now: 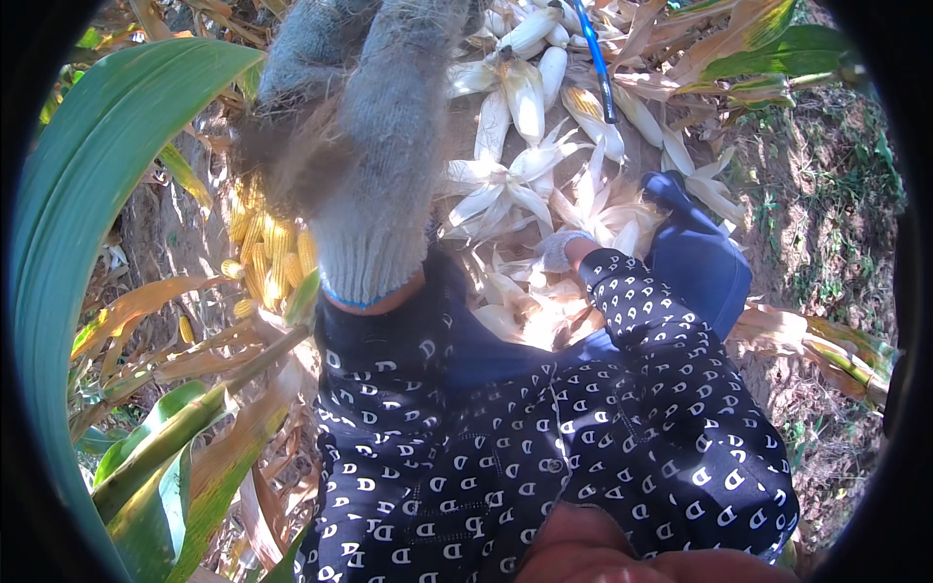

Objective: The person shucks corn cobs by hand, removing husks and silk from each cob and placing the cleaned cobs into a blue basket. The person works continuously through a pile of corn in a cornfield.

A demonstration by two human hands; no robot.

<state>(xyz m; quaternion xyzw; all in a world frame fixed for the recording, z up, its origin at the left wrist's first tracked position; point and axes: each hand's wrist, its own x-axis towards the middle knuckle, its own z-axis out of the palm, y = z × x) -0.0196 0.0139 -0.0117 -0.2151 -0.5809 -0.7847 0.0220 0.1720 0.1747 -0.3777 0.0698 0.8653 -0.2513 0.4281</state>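
Note:
My left hand (pixel 386 146), in a grey knitted glove matted with corn silk, is raised close to the camera; its fingers are blurred, and whether it holds anything cannot be told. Below and left of it lies a heap of husked yellow corn cobs (pixel 273 251). My right hand (pixel 560 250), in a light knitted glove, is low among opened pale husks (pixel 503 193); its fingers are hidden there. Beyond it lie several corn ears in white husks (pixel 523 95), one with yellow kernels showing (pixel 583 102).
A blue rod (pixel 595 58) lies across the ears at the top. A broad green leaf (pixel 80 167) arches along the left, above a leaning corn stalk (pixel 168 444). Dry leaves (pixel 240 466) lie lower left. Bare soil with small weeds (pixel 824 218) is at the right.

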